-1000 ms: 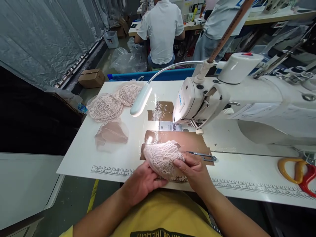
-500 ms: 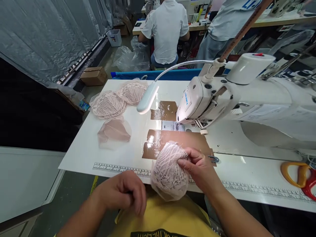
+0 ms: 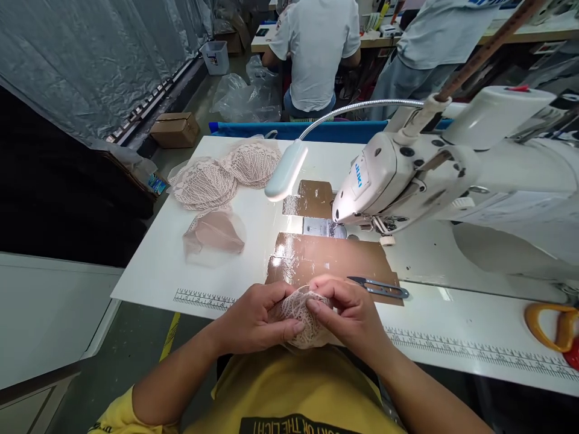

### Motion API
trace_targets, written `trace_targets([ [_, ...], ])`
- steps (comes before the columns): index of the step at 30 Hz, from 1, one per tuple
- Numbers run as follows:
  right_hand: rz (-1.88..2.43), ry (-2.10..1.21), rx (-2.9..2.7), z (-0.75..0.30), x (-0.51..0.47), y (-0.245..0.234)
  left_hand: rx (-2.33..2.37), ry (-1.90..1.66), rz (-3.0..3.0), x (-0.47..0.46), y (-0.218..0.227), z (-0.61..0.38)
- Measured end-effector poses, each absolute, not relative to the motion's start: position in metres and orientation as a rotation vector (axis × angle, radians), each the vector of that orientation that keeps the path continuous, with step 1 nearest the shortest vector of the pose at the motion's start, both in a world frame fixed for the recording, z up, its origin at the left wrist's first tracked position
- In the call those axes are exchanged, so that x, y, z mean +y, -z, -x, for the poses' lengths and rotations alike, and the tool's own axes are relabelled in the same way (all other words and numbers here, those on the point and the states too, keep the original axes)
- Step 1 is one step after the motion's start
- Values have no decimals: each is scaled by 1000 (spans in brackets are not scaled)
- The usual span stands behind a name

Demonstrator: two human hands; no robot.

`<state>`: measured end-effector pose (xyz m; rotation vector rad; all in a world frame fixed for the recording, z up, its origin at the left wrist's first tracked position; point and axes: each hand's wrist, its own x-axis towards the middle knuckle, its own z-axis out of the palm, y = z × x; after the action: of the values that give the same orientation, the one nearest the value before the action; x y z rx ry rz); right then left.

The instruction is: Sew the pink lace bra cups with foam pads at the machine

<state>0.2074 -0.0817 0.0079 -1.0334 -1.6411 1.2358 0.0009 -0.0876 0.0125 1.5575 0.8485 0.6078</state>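
A pale pink lace bra cup (image 3: 302, 312) is held between my two hands at the table's front edge. My left hand (image 3: 260, 319) grips its left side, with the thumb across the lace. On the right side, the thumb and fingers of my right hand (image 3: 346, 310) pinch the upper edge. Thread snips (image 3: 380, 287) lie just beyond my right hand on brown tape (image 3: 335, 256). Further left are more lace cups (image 3: 205, 184) and a sheer beige cup piece (image 3: 217, 234), lying on the white table (image 3: 149, 265).
A white sewing machine (image 3: 384, 175) stands at the right, with a lamp (image 3: 287, 170) on a bent metal neck. Orange-handled scissors (image 3: 549, 328) lie at the right edge. A printed ruler (image 3: 470, 349) runs along the front. Two people in light shirts are beyond the table.
My left hand has come up from beside the lace cup and taken hold of it. The cup is now gripped by both hands, more folded. The snips by my right hand are uncovered.
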Motion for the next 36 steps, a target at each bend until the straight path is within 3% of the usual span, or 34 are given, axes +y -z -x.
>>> trace_targets([
  [8, 1059, -1255, -1647, -202, -81, -5, 974, -648, -1728, -75, -24, -2],
  [19, 1062, -1511, -1641, -226, -66, -6, 947, -634, -1434, -63, -16, -12],
  [27, 1182, -1368, -1801, -223, -68, -19, 837, -544, -1436, -59, -24, -20],
  [36, 1123, -1682, -1510, -223, -63, -18, 790, -643, -1063, -60, -4, -37],
])
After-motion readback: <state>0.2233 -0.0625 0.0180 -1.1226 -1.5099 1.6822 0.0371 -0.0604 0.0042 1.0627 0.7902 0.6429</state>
